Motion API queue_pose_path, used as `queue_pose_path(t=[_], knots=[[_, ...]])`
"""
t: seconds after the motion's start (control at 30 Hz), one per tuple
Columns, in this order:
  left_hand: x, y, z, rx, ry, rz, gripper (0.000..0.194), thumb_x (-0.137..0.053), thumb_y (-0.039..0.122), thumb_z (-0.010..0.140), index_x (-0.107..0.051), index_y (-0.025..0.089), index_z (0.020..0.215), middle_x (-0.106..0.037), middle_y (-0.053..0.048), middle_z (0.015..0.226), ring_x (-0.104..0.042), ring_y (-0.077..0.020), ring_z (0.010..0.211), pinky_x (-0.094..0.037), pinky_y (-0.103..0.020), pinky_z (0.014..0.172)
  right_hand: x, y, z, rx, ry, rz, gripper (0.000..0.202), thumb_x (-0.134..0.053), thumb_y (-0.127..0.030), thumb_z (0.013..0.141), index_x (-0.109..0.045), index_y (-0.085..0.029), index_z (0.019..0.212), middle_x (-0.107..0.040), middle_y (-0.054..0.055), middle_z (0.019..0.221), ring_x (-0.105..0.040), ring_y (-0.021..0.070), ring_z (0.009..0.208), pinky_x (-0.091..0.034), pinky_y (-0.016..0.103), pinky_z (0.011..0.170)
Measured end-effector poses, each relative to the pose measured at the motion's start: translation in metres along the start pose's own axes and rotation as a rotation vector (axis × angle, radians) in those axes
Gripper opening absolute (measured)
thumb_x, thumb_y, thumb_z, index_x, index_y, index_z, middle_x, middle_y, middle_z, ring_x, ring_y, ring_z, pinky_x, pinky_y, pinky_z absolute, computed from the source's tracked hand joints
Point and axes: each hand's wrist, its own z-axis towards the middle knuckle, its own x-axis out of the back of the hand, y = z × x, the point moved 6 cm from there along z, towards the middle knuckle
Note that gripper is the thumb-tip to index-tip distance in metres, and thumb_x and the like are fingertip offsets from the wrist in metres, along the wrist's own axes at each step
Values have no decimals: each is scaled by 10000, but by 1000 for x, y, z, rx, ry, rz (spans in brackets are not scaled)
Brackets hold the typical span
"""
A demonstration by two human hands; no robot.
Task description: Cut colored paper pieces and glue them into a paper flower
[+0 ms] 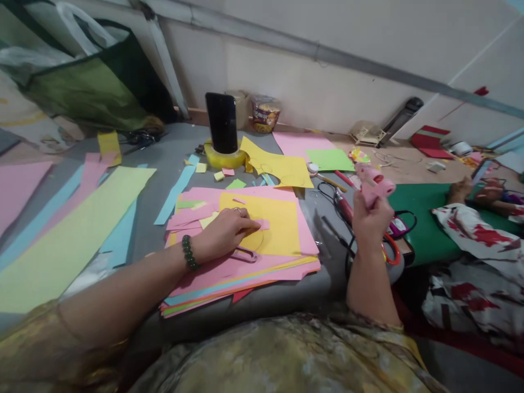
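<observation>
My left hand [225,228] rests on a yellow paper sheet [282,218], its fingers closed and their tips on a small pink paper slip [264,224]. Faint curved lines mark the yellow sheet. Below my palm lies a slim pale tool [245,254] with a slotted end; my hand covers the rest of it. Under everything is a stack of coloured paper [286,267], with pink strips [190,218] on its left side. Raised at the right, my right hand [371,215] is closed round a pink hand tool [374,183] with a dark red opening. Its exact kind is unclear.
A phone [221,123] stands upright in a yellow tape roll [223,158]. Behind it is a patterned cup [265,113]. Long paper strips [82,234] cover the left. Orange-handled scissors [392,251] lie by my right forearm. Another person's hands [487,191] hold a phone at far right.
</observation>
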Motion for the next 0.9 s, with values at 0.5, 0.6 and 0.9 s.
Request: queue_pose_path(t=[0.5,0.6,0.9], knots=[[15,88,6,-142,34,314,310,-507,373,965,-744,173,983,-682,-152,1024,-615,-283,897,-465,-399,760,-43,14,14,-108,-78,-112,155,-549,-325,857,-589,-179,887,-643,78,829,-590,246,803,-461,392,782],[-18,149,21,-488,-54,324,269,-496,212,976,-663,181,1184,-687,-122,1095,-601,-236,928,-430,-343,716,-43,14,11,-140,-85,-156,143,-527,-315,865,-577,-183,884,-658,99,872,-599,263,847,-458,410,816],[-90,184,48,-817,-127,483,268,-473,201,988,-740,182,988,-626,-129,1280,-600,-217,968,-417,-345,731,-39,21,16,-223,-123,-173,128,-536,-315,821,-572,-192,813,-639,94,817,-576,265,811,-440,390,777]])
